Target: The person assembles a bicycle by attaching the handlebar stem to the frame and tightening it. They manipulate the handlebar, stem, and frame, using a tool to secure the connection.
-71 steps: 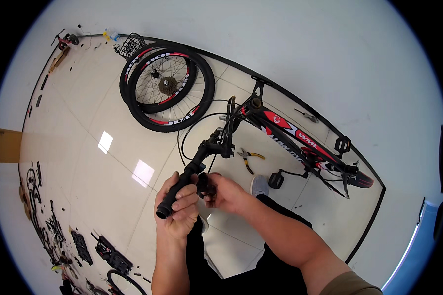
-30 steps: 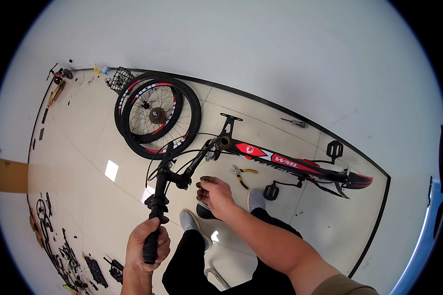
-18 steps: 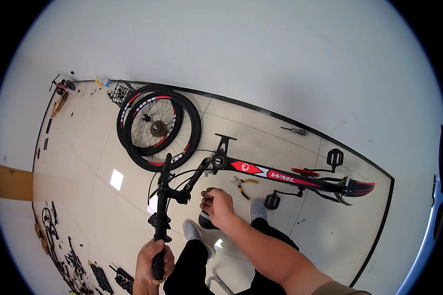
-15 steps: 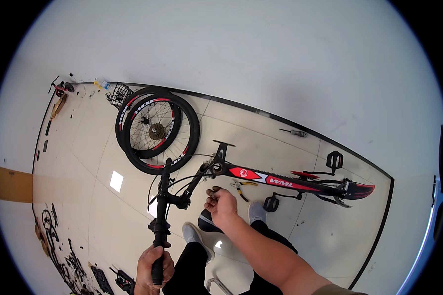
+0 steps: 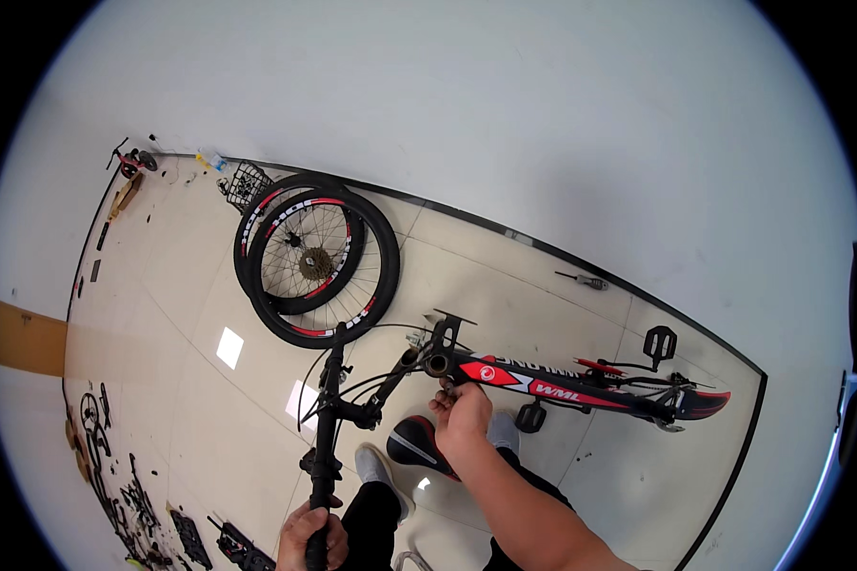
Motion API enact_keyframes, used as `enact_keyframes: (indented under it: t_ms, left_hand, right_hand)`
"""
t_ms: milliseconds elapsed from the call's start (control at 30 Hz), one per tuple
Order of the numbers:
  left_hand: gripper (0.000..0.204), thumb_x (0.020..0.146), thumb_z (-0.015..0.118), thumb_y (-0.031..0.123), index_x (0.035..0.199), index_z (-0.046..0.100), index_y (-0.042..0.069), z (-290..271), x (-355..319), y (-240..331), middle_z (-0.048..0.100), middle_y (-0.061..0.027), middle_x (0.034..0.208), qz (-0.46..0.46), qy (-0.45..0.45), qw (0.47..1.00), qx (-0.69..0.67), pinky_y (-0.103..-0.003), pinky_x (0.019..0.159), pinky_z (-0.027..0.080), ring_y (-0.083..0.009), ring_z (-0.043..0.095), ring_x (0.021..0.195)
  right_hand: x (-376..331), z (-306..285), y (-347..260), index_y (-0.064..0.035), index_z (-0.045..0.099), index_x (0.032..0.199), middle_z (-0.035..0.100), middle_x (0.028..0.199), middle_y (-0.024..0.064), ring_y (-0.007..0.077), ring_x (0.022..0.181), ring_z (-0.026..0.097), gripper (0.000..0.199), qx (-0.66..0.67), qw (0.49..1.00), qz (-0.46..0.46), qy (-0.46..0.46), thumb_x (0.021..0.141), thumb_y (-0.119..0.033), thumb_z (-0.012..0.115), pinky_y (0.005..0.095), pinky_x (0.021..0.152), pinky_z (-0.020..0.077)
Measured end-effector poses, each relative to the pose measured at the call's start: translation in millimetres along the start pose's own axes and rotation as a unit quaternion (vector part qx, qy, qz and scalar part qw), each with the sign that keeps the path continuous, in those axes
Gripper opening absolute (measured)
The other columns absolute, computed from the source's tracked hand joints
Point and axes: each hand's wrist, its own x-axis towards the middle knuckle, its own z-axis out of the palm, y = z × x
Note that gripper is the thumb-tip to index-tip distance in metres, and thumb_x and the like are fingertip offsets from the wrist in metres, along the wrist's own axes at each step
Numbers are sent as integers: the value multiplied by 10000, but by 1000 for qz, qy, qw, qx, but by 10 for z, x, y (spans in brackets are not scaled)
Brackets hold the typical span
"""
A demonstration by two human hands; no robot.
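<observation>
My left hand (image 5: 312, 538) is wrapped round the grip at the near end of a black handlebar (image 5: 327, 419). The bar's stem leads to a black fork tube (image 5: 390, 383), and cables loop around it. A black, red and white bicycle frame (image 5: 552, 388) extends to the right. Its open head tube (image 5: 438, 364) lies apart from the fork tube. Just below that tube, my right hand (image 5: 461, 415) is closed, fingertips pinched around a small metallic part that I cannot make out. Beneath my right wrist a black saddle (image 5: 419, 445) shows.
Two bicycle wheels (image 5: 383, 276) overlap on the tiled floor near the wall, beside a wire basket (image 5: 246, 185). A screwdriver-like tool (image 5: 590, 282) lies along the wall. Pedals (image 5: 659, 348) stick out from the frame. Several black parts (image 5: 138, 500) are scattered at lower left. My feet stand below the frame.
My right hand has moved up and right to the frame's head tube. The frame has turned and the fork tube now sits apart from it. More of the saddle shows; the pliers are hidden.
</observation>
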Motion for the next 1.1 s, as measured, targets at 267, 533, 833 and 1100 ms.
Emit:
enact_keyframes:
  t_ms: [267, 533, 833, 1100]
  left_hand:
    - [468, 1007, 593, 391, 700, 489, 54, 75, 5, -111, 446, -44, 548, -1, 19, 995, 100, -258, 332, 349, -154, 428, 384]
    - [381, 975, 600, 182, 1234, 483, -71, -234, 141, -271, 464, -117, 583, -6, -23, 999, -38, -334, 353, 351, -226, 449, 393]
    - [369, 977, 593, 169, 1236, 487, -71, -155, 182, -358, 454, -107, 587, 29, -46, 998, -10, -319, 344, 334, -207, 449, 393]
    - [354, 973, 602, 181, 1222, 517, -56, -314, 312, -587, 466, -104, 590, 64, -75, 995, -21, -313, 340, 332, -197, 450, 389]
  right_hand:
    - [52, -4, 104, -15, 614, 894, 589, 753, 85, 212, 654, 576, 131, -5, 1000, 0, 27, 864, -21, 487, 367, 632, 511]
    - [4, 37, 75, -3, 618, 903, 578, 742, 83, 222, 661, 583, 136, -13, 999, -1, 29, 881, -21, 486, 373, 635, 517]
    - [3, 26, 50, -25, 604, 881, 589, 741, 65, 203, 658, 592, 118, -19, 1000, 1, 7, 879, 0, 489, 339, 630, 521]
    - [14, -1, 72, -6, 596, 907, 575, 782, 78, 215, 703, 587, 111, -34, 999, -13, -2, 892, 8, 487, 364, 665, 517]
